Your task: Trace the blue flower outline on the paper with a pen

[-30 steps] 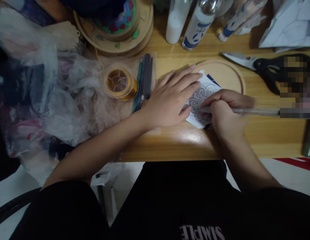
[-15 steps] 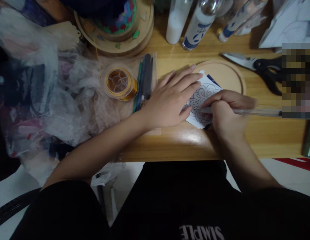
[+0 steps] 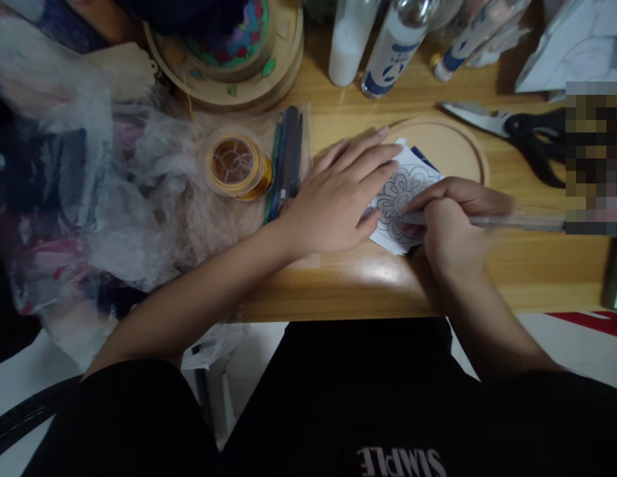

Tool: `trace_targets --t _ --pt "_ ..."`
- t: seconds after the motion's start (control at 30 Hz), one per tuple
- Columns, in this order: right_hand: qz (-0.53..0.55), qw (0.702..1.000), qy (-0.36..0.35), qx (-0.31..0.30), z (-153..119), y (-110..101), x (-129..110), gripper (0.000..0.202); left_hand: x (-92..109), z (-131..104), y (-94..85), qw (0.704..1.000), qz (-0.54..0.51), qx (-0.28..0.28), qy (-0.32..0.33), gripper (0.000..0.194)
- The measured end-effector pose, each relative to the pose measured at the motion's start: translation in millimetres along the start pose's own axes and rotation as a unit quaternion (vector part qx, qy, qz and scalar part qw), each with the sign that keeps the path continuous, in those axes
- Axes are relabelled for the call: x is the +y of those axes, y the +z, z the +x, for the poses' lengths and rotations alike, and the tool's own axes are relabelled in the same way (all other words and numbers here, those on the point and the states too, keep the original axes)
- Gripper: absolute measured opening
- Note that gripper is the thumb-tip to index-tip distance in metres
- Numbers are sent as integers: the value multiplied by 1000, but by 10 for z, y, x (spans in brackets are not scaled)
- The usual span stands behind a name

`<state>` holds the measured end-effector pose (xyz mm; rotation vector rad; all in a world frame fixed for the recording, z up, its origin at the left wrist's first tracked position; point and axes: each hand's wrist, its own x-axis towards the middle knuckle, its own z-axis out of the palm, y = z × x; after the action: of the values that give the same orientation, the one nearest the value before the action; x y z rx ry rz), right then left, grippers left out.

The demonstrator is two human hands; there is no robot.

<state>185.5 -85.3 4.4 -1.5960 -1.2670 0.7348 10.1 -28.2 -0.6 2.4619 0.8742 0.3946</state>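
A white paper printed with a black-line flower lies over a dark blue sheet, partly on a round wooden board. My left hand rests flat at the paper's left edge, its fingers stretched out and touching it. My right hand is closed around a slim clear pen, whose tip end meets the flower print near its middle. Fingers of the right hand hide the paper's right side. The exact tip of the pen is hard to make out.
Black-handled scissors lie at the right. A spool of golden thread and several pens lie left of my hand. Bottles stand at the back, near a round wooden stand. Crumpled plastic bags cover the left side.
The pen and my right hand have shifted very slightly on the print. My left hand stays in place, and the whole view has moved a little.
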Motion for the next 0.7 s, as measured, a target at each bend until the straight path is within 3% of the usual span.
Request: trace_targets --t 0.3,0.7 --pt "-36 999 -34 -12 4 -4 -10 27 2 -5 -1 1000 2 -4 -3 54" --pt "-27 999 -3 30 -13 12 -40 24 15 0 -18 1000 -16 -4 -5 54"
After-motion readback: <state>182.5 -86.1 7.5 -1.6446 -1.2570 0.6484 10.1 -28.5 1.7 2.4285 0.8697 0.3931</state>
